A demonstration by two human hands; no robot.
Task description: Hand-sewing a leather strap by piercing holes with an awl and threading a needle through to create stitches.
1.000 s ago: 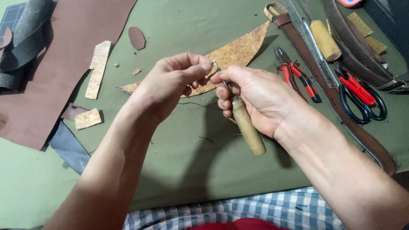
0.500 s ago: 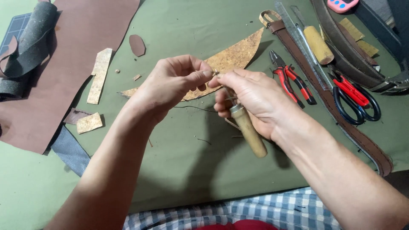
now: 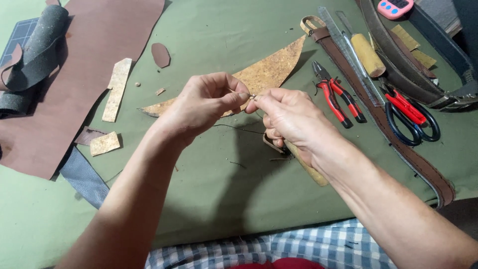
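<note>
A small metal piece, perhaps a needle (image 3: 252, 96), is pinched between the fingertips of both hands above a green cloth work surface (image 3: 209, 199); it is too small to name surely. Compared with a second ago, the hands have drawn slightly closer to the body and the fingertips have come closer together around the piece, so the fine work at the tips appears to go on rather than finish.

The left hand (image 3: 206, 102) has thumb and forefinger closed tight on the piece, other fingers curled. The right hand (image 3: 289, 119) pinches from the other side, while its lower fingers grip a wooden-handled tool, likely an awl (image 3: 306, 167), against the palm. A dark thread (image 3: 234, 128) trails beneath.

Just behind lies a tan leather wedge (image 3: 269, 72). Rightward are red-handled pliers (image 3: 338, 97) and a brown leather strap (image 3: 393, 139).
</note>
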